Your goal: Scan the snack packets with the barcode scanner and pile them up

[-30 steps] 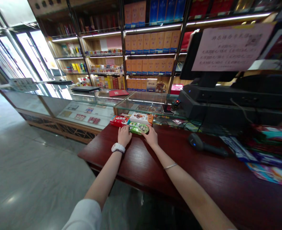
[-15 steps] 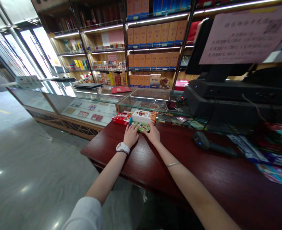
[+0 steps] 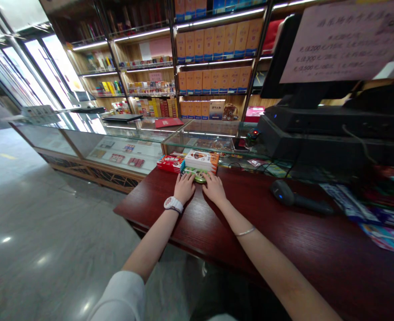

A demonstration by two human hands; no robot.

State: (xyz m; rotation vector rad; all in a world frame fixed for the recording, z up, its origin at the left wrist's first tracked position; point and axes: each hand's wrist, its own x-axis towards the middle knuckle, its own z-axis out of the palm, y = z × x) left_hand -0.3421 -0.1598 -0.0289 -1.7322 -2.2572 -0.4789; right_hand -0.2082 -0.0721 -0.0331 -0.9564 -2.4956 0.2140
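A flat green oval package lies on the dark red-brown wooden counter, against the front of a stack of white and orange boxes. My left hand rests at its left end, fingers spread and the tips touching it. At the right end is my right hand, its fingers apart and reaching onto the package's edge. Both hands partly cover the package. Just left of the white boxes sits a stack of red snack boxes.
A black handheld scanner lies to the right, near blue and colourful packets. A monitor with a pink paper sign stands at the back right. Behind the counter runs a glass display case, with stocked shelves beyond.
The green package now sits closer against the white boxes. My right hand's fingers have spread and lifted from their earlier pinch at its edge.
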